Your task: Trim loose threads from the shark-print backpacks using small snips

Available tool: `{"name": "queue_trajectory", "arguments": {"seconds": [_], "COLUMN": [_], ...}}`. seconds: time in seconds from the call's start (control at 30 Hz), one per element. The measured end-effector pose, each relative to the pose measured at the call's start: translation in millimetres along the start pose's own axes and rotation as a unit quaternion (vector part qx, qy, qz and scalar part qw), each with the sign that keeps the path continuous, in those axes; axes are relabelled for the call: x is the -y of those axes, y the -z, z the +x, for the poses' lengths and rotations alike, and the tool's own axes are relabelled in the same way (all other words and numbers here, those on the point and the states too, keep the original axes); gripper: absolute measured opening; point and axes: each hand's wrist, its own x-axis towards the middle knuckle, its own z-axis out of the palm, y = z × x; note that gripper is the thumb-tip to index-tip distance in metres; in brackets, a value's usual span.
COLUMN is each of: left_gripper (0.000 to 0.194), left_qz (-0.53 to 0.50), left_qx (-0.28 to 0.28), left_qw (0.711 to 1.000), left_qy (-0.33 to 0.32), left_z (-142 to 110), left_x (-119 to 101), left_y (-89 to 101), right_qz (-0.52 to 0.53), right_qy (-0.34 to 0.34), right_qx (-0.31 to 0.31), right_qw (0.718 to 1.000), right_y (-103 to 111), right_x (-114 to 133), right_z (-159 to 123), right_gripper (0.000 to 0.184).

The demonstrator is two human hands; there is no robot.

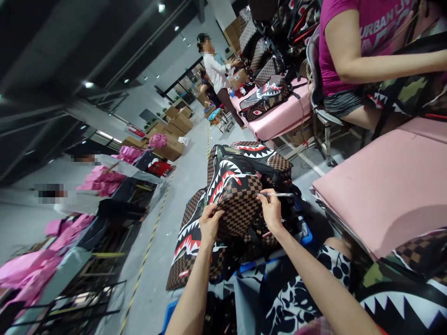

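Observation:
A brown-and-black checkered backpack (240, 197) with a printed shark mouth and a camouflage patch lies in front of me, on top of other backpacks. My left hand (210, 222) is closed on its lower left edge, thumb on the checkered face. At the right edge of that same face is my right hand (271, 210), its fingers closed around a slim pen (284, 194) that points out to the right. The right fingertips appear to touch the fabric. Beneath the held backpack, another shark-print backpack (190, 244) shows at the left.
Pink-covered tables (380, 181) stand to the right, where a person in a magenta shirt (344, 46) sits handling a camouflage backpack. Another shark-mouth backpack (401, 298) is at lower right. Cardboard boxes (171, 149) and pink bundles (101, 179) line the left side beyond a yellow-black floor stripe (150, 246).

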Motion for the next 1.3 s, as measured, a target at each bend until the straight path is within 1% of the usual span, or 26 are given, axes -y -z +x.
{"name": "queue_trajectory", "arguments": {"seconds": [0.1,0.23,0.53,0.7,0.9,1.07,1.2,1.3], "left_gripper": [0.02,0.019,0.018,0.018,0.015,0.015,0.016,0.017], "left_qz": [-0.001,0.009,0.013,0.018,0.012,0.015,0.013,0.014], "left_qx": [-0.005,-0.024,-0.045,-0.039,-0.048,-0.045,-0.035,-0.039], "left_qw": [1.0,1.0,0.999,0.999,0.999,0.999,0.999,0.999], "left_qy": [-0.003,-0.006,0.007,0.005,0.009,0.009,0.023,0.025], "left_z": [-1.1,-1.1,-2.1,-4.0,-5.1,-5.3,-6.0,-5.8], "left_x": [-1.3,-1.5,-3.1,-2.3,-2.3,-3.1,-1.8,-0.4], "left_y": [-1.0,-3.5,-5.8,-5.6,-6.4,-6.1,-5.8,-5.3], "right_qz": [-0.018,-0.046,-0.046,-0.037,-0.034,-0.02,-0.022,-0.017], "right_qy": [0.013,0.03,0.036,0.051,0.032,0.056,0.038,0.043], "right_qx": [0.003,-0.011,-0.021,0.001,-0.038,-0.022,-0.054,-0.049], "right_qw": [1.0,0.998,0.998,0.998,0.998,0.998,0.998,0.998], "right_y": [-2.5,-1.8,3.0,-4.6,-1.8,-6.3,-5.2,-5.0], "right_x": [1.5,0.8,3.5,6.2,1.6,2.1,-1.0,-1.4], "right_z": [0.1,0.2,1.2,-5.5,-3.8,-6.3,-5.8,-5.8], "right_gripper": [0.016,0.017,0.015,0.015,0.015,0.014,0.015,0.015]}}
